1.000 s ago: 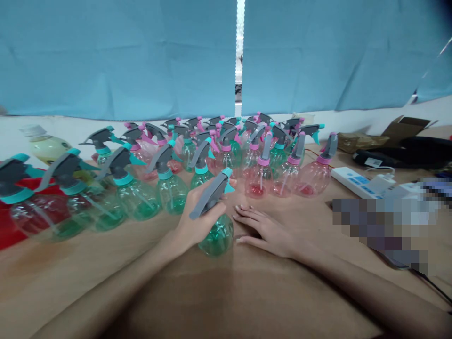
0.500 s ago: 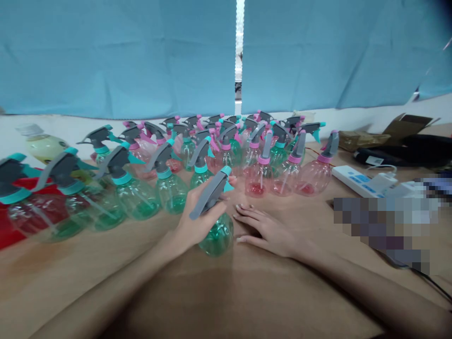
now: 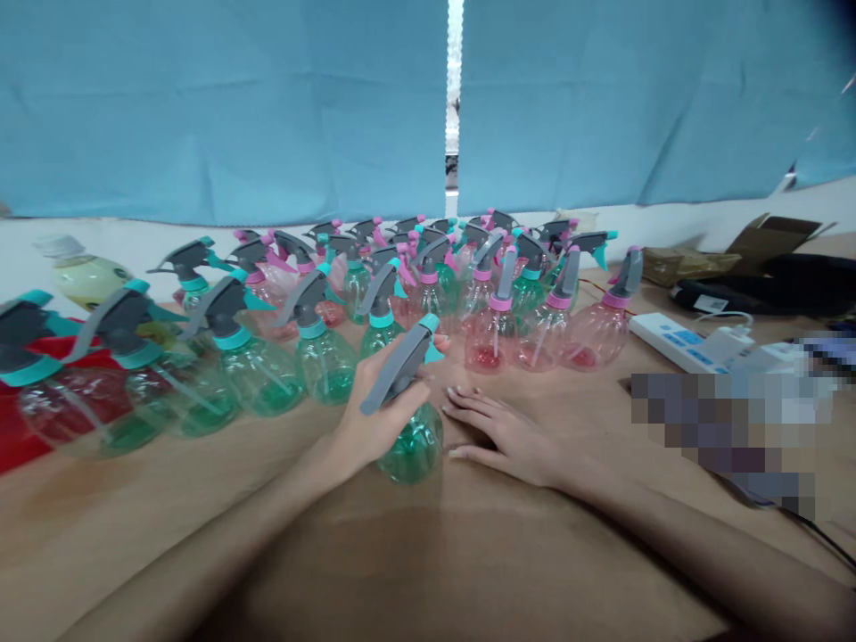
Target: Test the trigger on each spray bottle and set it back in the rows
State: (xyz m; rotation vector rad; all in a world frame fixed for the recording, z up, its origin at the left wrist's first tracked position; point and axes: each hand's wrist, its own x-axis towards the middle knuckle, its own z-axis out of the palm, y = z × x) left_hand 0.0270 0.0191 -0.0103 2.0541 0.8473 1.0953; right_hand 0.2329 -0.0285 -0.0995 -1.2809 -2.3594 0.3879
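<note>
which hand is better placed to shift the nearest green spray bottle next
Probably the left hand: it is wrapped around the green spray bottle, just under the grey spray head. The right hand lies palm down on the table beside the bottle, holding nothing.

Blue curtains (image 3: 234, 107) (bright slit (image 3: 454, 80) between), white wall (image 3: 17, 254) below, wood-toned tabletop (image 3: 588, 419).

Just left of the right hand (image 3: 508, 437), a gripped green spray bottle (image 3: 411, 450) stands in the way; rightward, open surface (image 3: 592, 423) reaches toward a white power strip (image 3: 675, 345). Ahead, closely set pink-collared spray bottles (image 3: 488, 348) block the back; teal-collared bottles (image 3: 260, 379) bar the left.
</note>
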